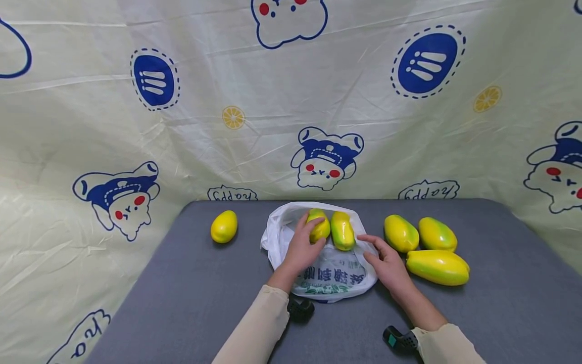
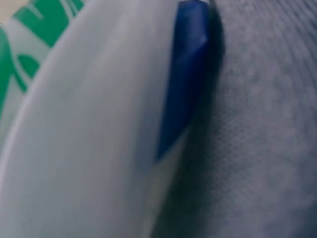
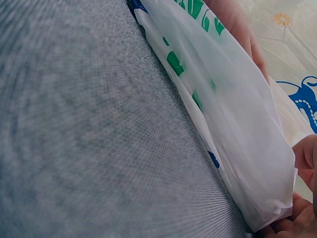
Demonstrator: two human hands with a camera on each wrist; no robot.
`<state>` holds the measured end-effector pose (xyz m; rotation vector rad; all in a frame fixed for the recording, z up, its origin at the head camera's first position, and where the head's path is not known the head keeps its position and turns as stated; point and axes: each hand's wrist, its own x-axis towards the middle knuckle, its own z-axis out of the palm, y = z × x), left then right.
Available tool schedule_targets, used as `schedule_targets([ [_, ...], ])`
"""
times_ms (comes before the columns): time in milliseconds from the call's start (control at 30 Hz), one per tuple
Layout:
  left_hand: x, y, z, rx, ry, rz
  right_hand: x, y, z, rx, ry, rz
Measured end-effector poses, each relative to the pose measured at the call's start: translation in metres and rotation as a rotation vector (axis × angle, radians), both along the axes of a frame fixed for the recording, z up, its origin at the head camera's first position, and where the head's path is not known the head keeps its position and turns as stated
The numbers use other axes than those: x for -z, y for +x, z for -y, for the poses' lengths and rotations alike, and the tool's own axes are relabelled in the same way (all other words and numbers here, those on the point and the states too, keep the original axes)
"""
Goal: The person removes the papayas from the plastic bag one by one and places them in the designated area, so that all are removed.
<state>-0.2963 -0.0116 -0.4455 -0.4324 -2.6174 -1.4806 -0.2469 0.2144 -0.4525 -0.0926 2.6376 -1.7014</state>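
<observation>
Twice, "happy" can be read on the cloth point(image 1: 273, 76) behind the worktop point(image 1: 182, 293). Chinese characters are printed on the bag point(image 1: 327, 268). Its rim is held by the right hand point(image 1: 387, 262), thumb and forefinger parted; by the left hand point(image 1: 302, 245), palm down, one of two fruits point(image 1: 321, 230) inside is gripped. Four more fruits point(image 1: 438, 267) are laid outside.

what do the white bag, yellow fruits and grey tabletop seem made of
White bag: apparently thin plastic film, slightly shiny; it creases and lets print show faintly through. Yellow fruits: smooth, glossy skin with highlights; real fruit or moulded plastic, I can't tell. Grey tabletop: probably matte cloth; the wrist views show a fine ribbed texture.
</observation>
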Motion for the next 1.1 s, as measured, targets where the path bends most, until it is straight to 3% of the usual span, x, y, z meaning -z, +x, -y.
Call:
schedule_targets([
  [567, -0.001, -0.003, 0.001, -0.138, 0.124, 0.0, 0.002, -0.001, -0.001, -0.015, 0.003, -0.013],
  [1100, -0.018, 0.0, 0.007, -0.12, 0.188, 0.001, 0.001, 0.0, -0.001, -0.015, 0.023, -0.008],
])
